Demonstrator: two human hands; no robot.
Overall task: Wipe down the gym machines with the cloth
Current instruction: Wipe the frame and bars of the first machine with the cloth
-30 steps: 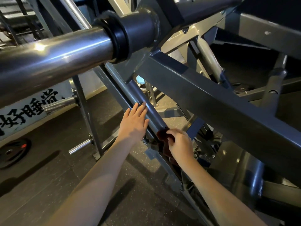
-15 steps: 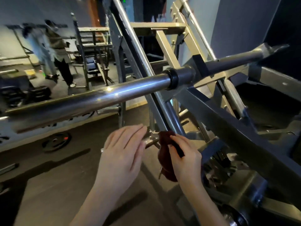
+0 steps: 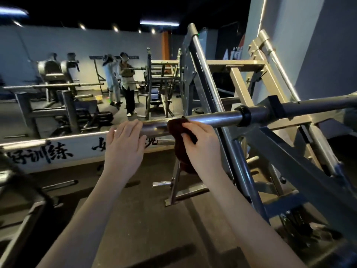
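Surface and room: a dark, matt floor [image 3: 146, 219] is seen below the fingers. A dim gym hall is seen beyond them, lit by strip lights [image 3: 159, 22] on a black ceiling. Two persons [image 3: 126, 86] are noted far beyond the left fingertips, among other machines.

Writing: a white band [image 3: 81, 149] with black brush characters is seen low on the wall. "训练" is read left of the left hand [image 3: 123, 146]; the rest is partly covered by the hands.

Task item: a dark red cloth [image 3: 178, 151] is held against the chrome bar [image 3: 212, 118] of the grey machine frame [image 3: 289, 163]. The right hand [image 3: 203, 146] is curled over the cloth. Its fingers [image 3: 190, 125] are clamped on the cloth at the bar, and the loose end is left hanging under the palm. The left fingers [image 3: 133, 125] are laid straight and together on the bar, just beside the cloth.
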